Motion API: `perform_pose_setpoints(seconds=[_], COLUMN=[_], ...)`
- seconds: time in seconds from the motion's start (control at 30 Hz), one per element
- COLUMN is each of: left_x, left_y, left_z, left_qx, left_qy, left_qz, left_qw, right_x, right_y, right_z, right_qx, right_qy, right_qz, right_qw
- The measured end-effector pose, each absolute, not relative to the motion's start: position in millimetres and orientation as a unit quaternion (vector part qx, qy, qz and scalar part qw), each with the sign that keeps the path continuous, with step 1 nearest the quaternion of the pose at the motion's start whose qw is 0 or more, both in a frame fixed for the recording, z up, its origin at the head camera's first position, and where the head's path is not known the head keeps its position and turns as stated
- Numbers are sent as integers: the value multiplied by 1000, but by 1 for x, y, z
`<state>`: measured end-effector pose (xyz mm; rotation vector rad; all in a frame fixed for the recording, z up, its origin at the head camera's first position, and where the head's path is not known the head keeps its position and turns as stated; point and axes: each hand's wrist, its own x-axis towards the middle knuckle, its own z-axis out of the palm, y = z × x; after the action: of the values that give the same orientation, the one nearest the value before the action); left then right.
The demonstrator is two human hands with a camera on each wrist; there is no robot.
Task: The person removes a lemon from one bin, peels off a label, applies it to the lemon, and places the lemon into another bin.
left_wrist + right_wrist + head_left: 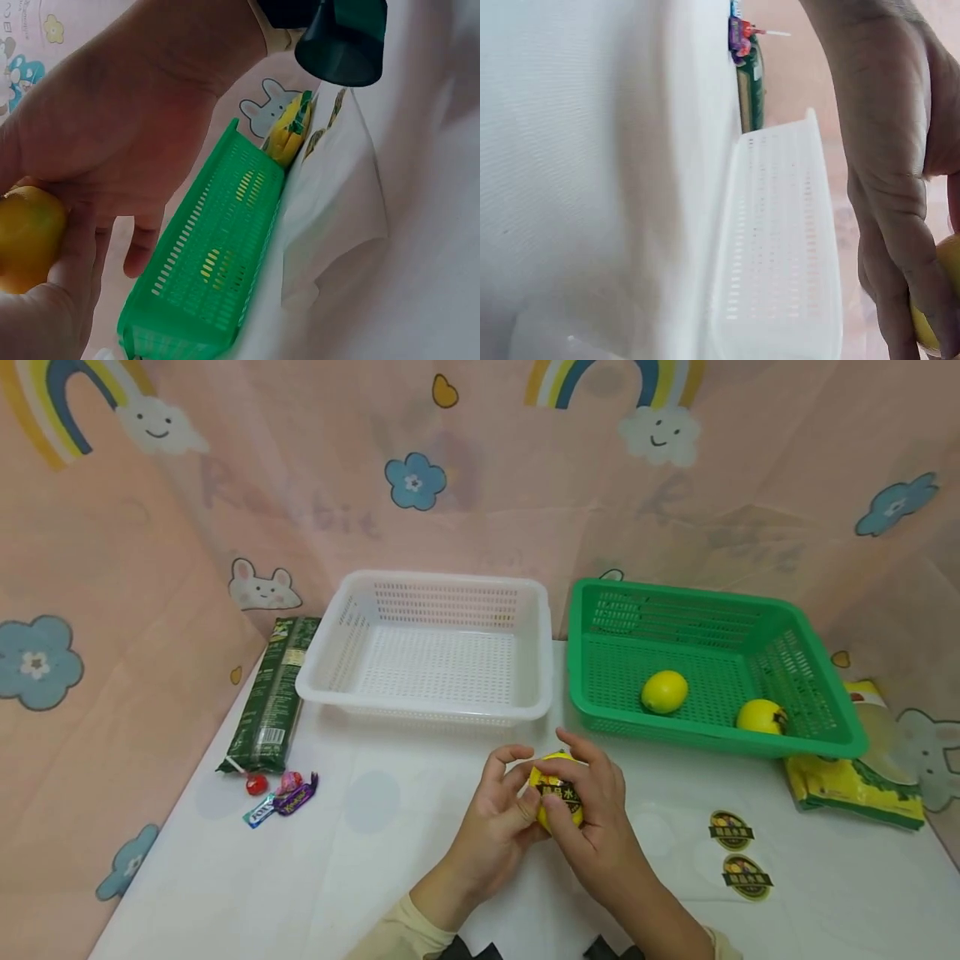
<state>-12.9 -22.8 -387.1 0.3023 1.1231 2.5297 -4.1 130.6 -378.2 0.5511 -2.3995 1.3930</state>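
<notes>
Both hands hold one lemon (574,814) in front of the baskets, with a dark oval sticker (558,792) on its upper face. My left hand (495,827) grips the lemon from the left side, thumb against it. From the right, my right hand (600,822) pinches it with the thumb near the sticker and fingers over the top. In the left wrist view the lemon (30,238) shows between the palm and fingers. Only an edge of the lemon (924,330) appears beyond the fingers in the right wrist view.
A green basket (712,739) contains two lemons, one (761,717) bearing a dark sticker. Left of it stands a white basket (423,706). Two loose stickers (731,831) lie at right, near a yellow packet (855,789). Candies (296,795) and a green packet (273,693) lie at left.
</notes>
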Motion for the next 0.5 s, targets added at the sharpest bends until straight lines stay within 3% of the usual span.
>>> perform_pose_setpoints(seconds=[0.3, 0.5], left_x=[-19, -19], left_y=[-29, -28], left_z=[-401, -407], left_qx=[66, 99], left_qy=[369, 331], left_qz=[900, 908], left_qw=[224, 238], right_x=[-3, -4], right_y=[147, 144], right_z=[-361, -366], right_qx=[161, 174], right_qy=[-888, -850], right_qz=[429, 493], right_qw=[38, 69])
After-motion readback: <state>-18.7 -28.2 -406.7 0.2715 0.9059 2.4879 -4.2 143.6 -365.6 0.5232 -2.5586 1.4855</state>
